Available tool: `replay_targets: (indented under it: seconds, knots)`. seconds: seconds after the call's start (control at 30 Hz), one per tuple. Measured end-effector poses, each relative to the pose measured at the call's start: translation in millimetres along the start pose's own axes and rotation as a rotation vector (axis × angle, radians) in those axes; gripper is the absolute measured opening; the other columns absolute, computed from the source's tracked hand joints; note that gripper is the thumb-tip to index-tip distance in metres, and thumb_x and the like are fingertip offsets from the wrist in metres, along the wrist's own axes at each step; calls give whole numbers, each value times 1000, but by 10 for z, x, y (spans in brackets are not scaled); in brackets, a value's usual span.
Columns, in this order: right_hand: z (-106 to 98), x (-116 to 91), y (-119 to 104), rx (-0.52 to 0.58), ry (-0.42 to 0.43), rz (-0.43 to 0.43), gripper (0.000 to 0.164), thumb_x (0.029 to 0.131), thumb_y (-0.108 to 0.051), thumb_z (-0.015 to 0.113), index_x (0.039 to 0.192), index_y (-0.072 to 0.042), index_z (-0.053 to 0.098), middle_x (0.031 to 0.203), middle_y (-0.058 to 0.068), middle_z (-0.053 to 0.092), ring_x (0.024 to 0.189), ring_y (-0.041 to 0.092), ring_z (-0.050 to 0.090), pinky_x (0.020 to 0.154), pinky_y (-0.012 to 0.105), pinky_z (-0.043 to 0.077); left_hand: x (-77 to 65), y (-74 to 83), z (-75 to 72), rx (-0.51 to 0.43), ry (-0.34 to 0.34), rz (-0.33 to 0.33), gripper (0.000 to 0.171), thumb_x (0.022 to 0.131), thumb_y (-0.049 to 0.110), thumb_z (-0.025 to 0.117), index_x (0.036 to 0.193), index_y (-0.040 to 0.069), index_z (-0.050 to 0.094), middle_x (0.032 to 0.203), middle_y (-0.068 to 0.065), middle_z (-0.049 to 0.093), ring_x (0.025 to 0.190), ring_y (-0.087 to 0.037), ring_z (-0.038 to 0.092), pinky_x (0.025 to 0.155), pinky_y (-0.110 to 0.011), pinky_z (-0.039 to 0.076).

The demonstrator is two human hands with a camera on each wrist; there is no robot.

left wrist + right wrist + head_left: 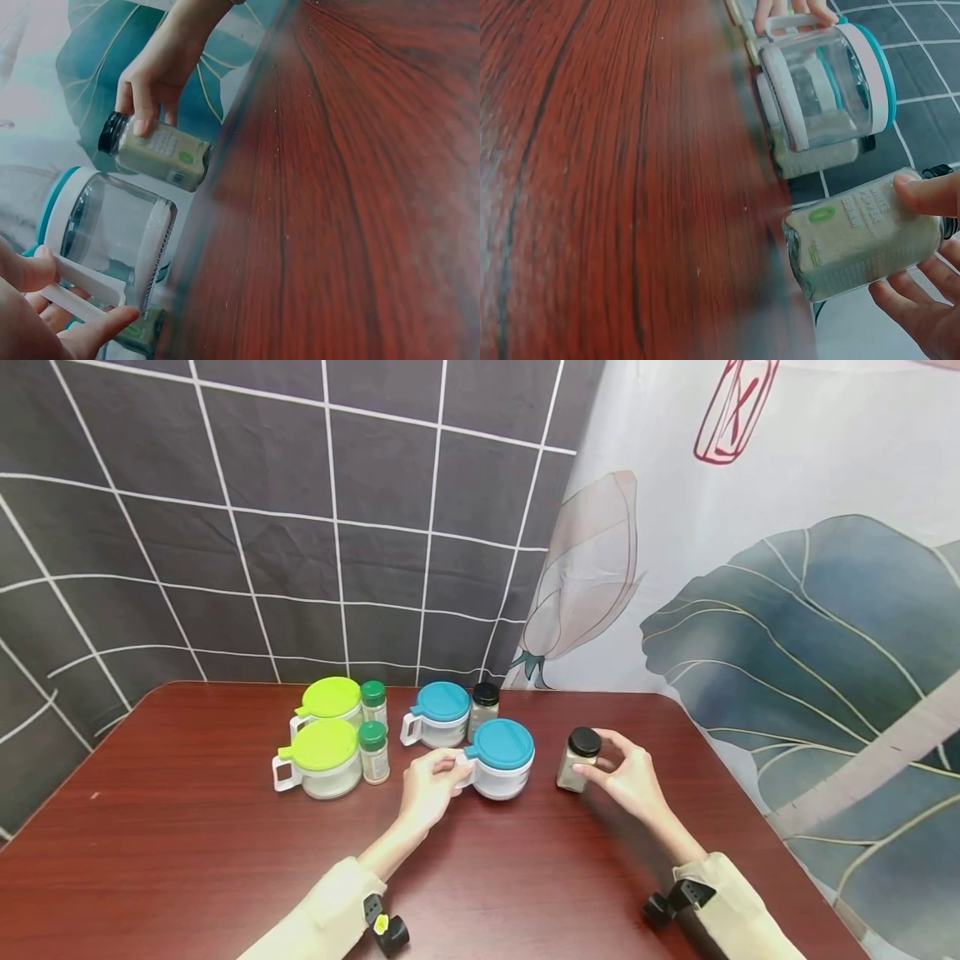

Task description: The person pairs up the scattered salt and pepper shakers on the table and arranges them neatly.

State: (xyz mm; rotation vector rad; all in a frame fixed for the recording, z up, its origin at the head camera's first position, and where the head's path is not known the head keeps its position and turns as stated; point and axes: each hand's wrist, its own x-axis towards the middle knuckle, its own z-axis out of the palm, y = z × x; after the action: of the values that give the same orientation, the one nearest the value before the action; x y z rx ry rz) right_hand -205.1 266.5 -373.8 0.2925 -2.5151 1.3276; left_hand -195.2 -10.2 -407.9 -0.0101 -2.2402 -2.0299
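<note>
My left hand (429, 787) grips the white handle of the front blue-lidded seasoning pot (501, 770), a clear pot with a white rim. In the left wrist view, thumb and fingers close round that handle (91, 283). To the right, my right hand (632, 783) holds a black-capped spice jar (573, 770) between thumb and fingers, near its cap. Pale powder fills the jar, and a label with a green mark shows in the right wrist view. Whether the jar's base touches the table is hard to tell.
Behind stand a second blue-lidded pot (442, 717) and another black-capped jar (483, 708). Further left are two lime-lidded pots, one in front (326, 760) of the other (333, 697), beside two green-capped shakers (374, 753). Curtains hang behind the brown table (225, 860).
</note>
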Motion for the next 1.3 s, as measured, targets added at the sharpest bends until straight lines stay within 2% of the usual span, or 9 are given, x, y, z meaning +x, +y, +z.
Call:
replay_targets:
  seconds: [0.13,0.27,0.37,0.57,0.77,0.9,1.07,1.13,1.3]
  knots:
    - [29,-21,-162,-10,-7,-30,48,73,4,78,118,5,60,108,23,67,84,18,71,73,18,56,-8,-4,-51,-10,8,1,18,85,13,71,98,0,71,97,-19,73,82,-17,69,68,-34,60]
    - [78,-13,-202,5,-26,-36,48,74,4,77,118,6,59,109,25,67,87,32,71,71,16,55,-14,-13,-102,-14,13,-5,19,86,13,71,99,-1,70,97,-19,73,82,-17,69,69,-34,60]
    - [109,-2,-209,13,-33,-33,48,74,4,77,118,6,59,109,25,67,88,36,70,71,18,55,-25,-10,-138,-13,13,-18,19,86,12,70,100,0,70,98,-18,73,82,-15,68,69,-33,59]
    - [170,23,-244,-8,-41,-39,48,73,3,78,118,5,60,108,22,67,87,27,71,76,30,58,-46,5,-209,-27,21,-30,19,86,9,70,102,-1,70,100,-20,72,83,-18,69,70,-35,60]
    - [240,44,-267,9,-49,-49,48,73,4,78,117,5,60,108,22,68,85,14,69,78,37,58,-54,9,-262,-42,29,-34,18,86,7,69,101,-3,69,99,-20,72,81,-17,68,72,-38,59]
    - [290,80,-179,28,-55,-72,49,73,3,79,118,5,60,109,22,67,87,19,70,79,41,57,-59,12,-294,-30,25,-40,19,86,8,69,103,-3,69,101,-21,71,84,-18,69,72,-38,59]
    - [357,149,23,26,-62,-69,52,73,-4,81,120,-3,61,111,17,67,91,23,70,79,32,58,-63,11,-336,-14,34,-45,21,86,8,69,104,-3,69,103,-22,71,87,-20,69,72,-36,59]
    - [377,165,50,34,-63,-72,51,73,-7,82,120,-5,62,110,15,68,91,20,70,79,27,57,-64,4,-353,-11,43,-50,21,86,7,69,104,-3,68,103,-22,71,87,-20,69,72,-36,59]
    - [429,187,45,65,-68,-93,51,72,-8,83,118,-6,62,108,14,69,87,6,68,78,24,57,-91,-22,-397,-18,67,-61,21,86,6,68,104,-4,68,103,-23,71,86,-19,69,72,-37,59]
